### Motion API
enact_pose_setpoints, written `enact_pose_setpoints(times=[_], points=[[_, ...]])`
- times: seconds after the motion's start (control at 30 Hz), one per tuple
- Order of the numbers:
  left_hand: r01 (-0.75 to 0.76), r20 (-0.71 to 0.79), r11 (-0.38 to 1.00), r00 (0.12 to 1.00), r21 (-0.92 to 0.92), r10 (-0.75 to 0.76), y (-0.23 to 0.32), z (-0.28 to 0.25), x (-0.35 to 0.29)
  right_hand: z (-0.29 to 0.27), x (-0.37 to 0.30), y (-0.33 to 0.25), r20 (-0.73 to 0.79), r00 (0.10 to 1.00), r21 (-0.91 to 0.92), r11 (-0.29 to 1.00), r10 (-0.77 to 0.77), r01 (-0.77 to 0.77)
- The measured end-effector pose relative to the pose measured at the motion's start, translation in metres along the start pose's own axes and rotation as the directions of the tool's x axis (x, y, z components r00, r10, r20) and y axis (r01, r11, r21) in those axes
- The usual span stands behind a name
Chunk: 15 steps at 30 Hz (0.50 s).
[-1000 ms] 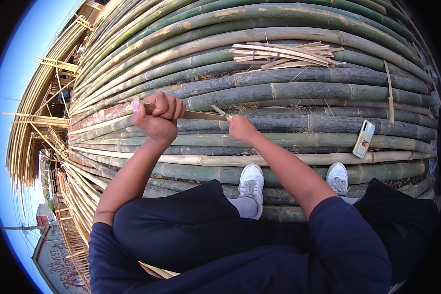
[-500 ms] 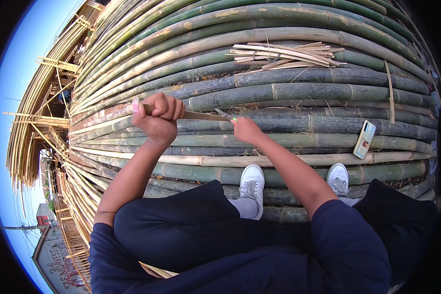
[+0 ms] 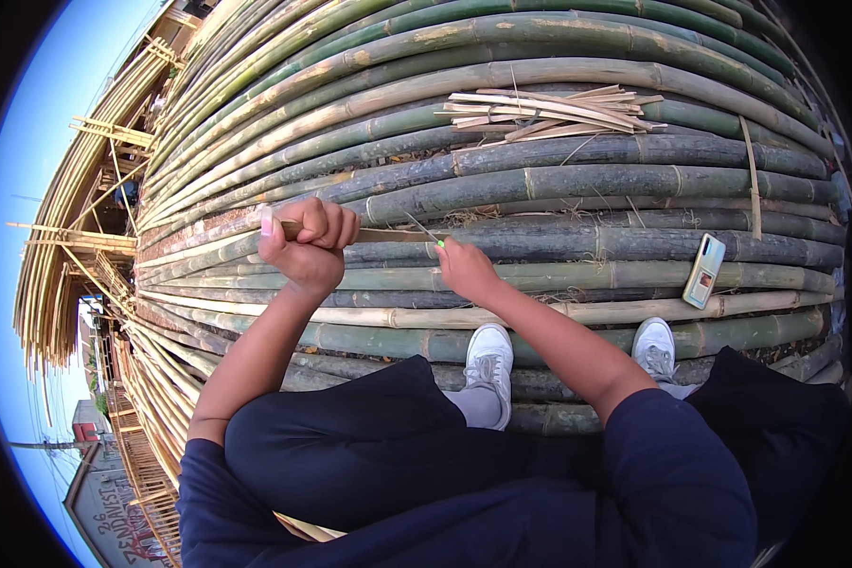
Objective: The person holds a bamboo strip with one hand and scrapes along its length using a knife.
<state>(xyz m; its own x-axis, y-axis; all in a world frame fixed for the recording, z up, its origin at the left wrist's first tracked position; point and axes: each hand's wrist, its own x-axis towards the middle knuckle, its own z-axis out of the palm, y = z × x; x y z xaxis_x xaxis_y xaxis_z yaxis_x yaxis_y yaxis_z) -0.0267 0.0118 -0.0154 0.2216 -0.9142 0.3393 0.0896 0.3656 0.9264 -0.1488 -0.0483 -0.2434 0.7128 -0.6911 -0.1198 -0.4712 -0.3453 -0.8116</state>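
Note:
My left hand is closed in a fist around one end of a flat bamboo strip, which runs rightward toward my other hand. Something pale shows at the tip of the left thumb. My right hand grips a small knife; its thin blade slants up and left across the strip's right end. A bit of bright green shows at the right fingertips, and most of the knife's handle is hidden in the fingers. Whether the right fingers also touch the strip, I cannot tell.
Long green bamboo poles lie side by side beneath me. A pile of split bamboo strips rests ahead, and a single strip lies to the right. A phone sits near my right shoe. Bamboo racks stand at left.
My right hand has shifted slightly left and nearer to me. More of the knife blade now shows, angled across the strip. My left hand has stayed almost in place.

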Motion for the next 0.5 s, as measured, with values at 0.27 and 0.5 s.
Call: enact_pose_setpoints(times=[0.27, 0.5], points=[[0.050, -0.001, 0.998, 0.999, 0.028, -0.050, 0.003, 0.006, 0.001, 0.026, -0.014, 0.056, 0.086, 0.970, -0.064, 0.973, 0.226, -0.221], [0.024, -0.022, 1.000, 0.999, 0.004, -0.024, 0.003, -0.003, 0.001, 0.008, -0.002, 0.018, -0.183, 0.983, 0.265, 0.962, -0.021, 0.070]])
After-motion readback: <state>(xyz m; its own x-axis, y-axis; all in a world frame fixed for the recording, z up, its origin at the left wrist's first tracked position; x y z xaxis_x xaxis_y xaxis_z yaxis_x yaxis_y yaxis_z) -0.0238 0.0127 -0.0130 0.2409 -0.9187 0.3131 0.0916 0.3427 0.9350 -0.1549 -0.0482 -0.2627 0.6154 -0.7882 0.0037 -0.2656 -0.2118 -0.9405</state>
